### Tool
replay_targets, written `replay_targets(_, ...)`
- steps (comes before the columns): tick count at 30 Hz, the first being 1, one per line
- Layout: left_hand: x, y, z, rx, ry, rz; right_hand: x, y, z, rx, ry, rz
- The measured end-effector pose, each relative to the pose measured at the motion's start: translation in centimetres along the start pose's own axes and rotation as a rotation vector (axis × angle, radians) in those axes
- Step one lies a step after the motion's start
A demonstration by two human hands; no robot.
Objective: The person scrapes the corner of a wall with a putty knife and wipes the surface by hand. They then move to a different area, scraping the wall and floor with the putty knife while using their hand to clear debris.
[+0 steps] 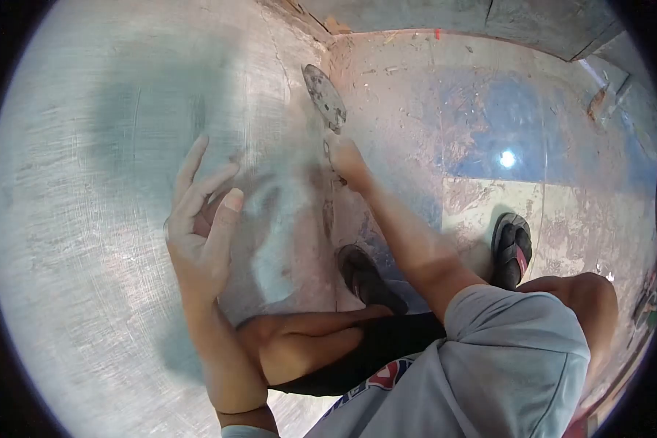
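My right hand [349,162] is closed around the handle of a trowel [324,95], its rounded grey blade spotted with dark patches. The blade points away from me, close along the line where the pale, scratched wall [80,241] meets the floor. Most of the handle is hidden by my fingers. Nothing is held in my left hand [201,219], which is raised in front of the wall with its fingers apart and bent a little. A soft shadow falls on the wall beyond it.
Blue and cream floor tiles [489,212] carry dust and small debris, with a bright light reflection on one. My sandalled feet [512,248] stand on the floor. Dark panels [533,25] border the far side. Assorted items [646,306] lie along the right edge.
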State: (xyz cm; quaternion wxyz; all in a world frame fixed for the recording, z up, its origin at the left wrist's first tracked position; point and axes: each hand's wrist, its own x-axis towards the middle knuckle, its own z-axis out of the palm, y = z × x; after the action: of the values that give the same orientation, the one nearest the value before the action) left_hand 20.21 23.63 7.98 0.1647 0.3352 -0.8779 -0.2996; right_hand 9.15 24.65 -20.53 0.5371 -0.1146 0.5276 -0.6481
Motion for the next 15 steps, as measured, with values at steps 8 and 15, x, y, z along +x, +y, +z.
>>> replay_targets(8,0.4,-0.2,0.1,-0.009,-0.038,-0.062,2.8,4.7,2.5,-0.280,0.032,-0.543)
replay_targets(15,0.8,-0.2,0.5,-0.003,-0.055,-0.043,1.4,4.4,2.4,-0.496,0.020,-0.430)
